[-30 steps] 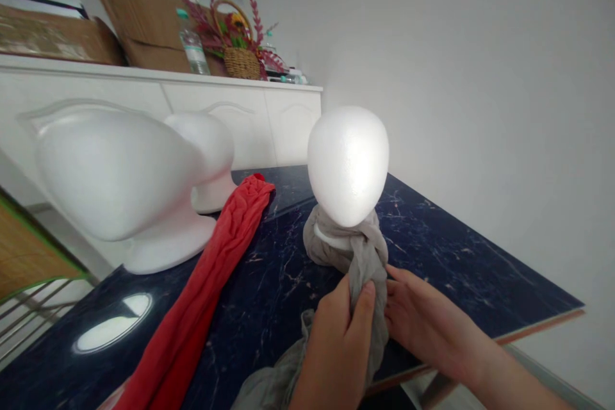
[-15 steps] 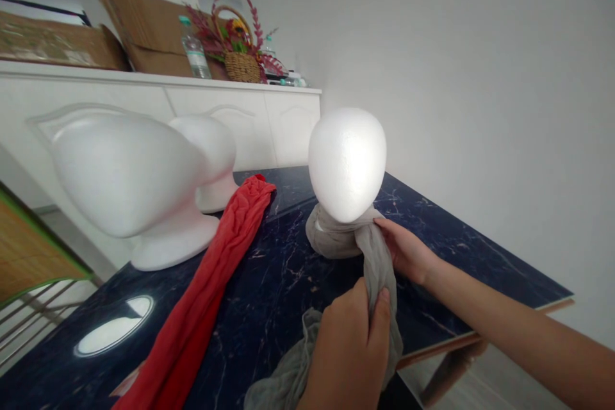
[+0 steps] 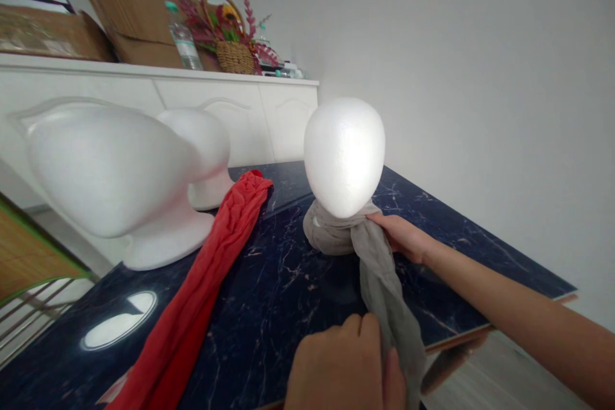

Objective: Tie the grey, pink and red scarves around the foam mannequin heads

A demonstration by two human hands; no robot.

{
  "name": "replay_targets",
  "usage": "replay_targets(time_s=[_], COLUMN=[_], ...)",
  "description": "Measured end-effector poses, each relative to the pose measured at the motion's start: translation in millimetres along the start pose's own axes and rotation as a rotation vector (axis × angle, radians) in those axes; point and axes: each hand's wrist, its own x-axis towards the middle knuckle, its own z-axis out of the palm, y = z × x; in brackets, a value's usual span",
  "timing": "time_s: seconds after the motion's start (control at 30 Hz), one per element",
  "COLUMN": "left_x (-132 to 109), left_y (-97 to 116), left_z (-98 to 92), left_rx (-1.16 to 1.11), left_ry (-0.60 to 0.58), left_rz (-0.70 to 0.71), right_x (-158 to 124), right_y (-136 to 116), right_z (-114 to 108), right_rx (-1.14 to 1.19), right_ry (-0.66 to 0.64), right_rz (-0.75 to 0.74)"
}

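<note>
A white foam mannequin head [image 3: 344, 154] stands on a dark blue marble table [image 3: 269, 282]. A grey scarf [image 3: 379, 275] is wound round its neck and its tail runs toward me. My left hand [image 3: 346, 368] is closed round the lower end of the scarf at the bottom edge. My right hand [image 3: 401, 237] reaches in from the right and its fingers pinch the scarf at the knot beside the foam neck. A red scarf [image 3: 206, 275] lies stretched along the table to the left.
Two more white foam heads [image 3: 115, 173] stand at the left, one behind the other. Behind them a white cabinet [image 3: 259, 109] carries cardboard boxes [image 3: 129, 13], a water bottle [image 3: 180, 35] and a flower basket [image 3: 233, 45]. A plain wall lies right.
My right hand moved from the scarf's tail up to the knot at the foam neck. My left hand pulled the scarf's end toward me, drawing it taut.
</note>
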Motion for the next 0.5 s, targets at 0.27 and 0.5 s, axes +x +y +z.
replay_targets(time_s=[0.27, 0.5], left_x=[50.5, 130.6], left_y=[-61.7, -75.3], left_z=[-52.9, -58.5], left_rx=[0.016, -0.762], left_ry=[0.474, 0.359], left_rz=[-0.136, 0.002], right_x=[1.9, 14.8], right_y=[-8.4, -12.6], right_z=[-32.4, 3.6], right_rx=[-0.735, -0.243], right_ry=[0.241, 0.079], right_rz=[-0.473, -0.579])
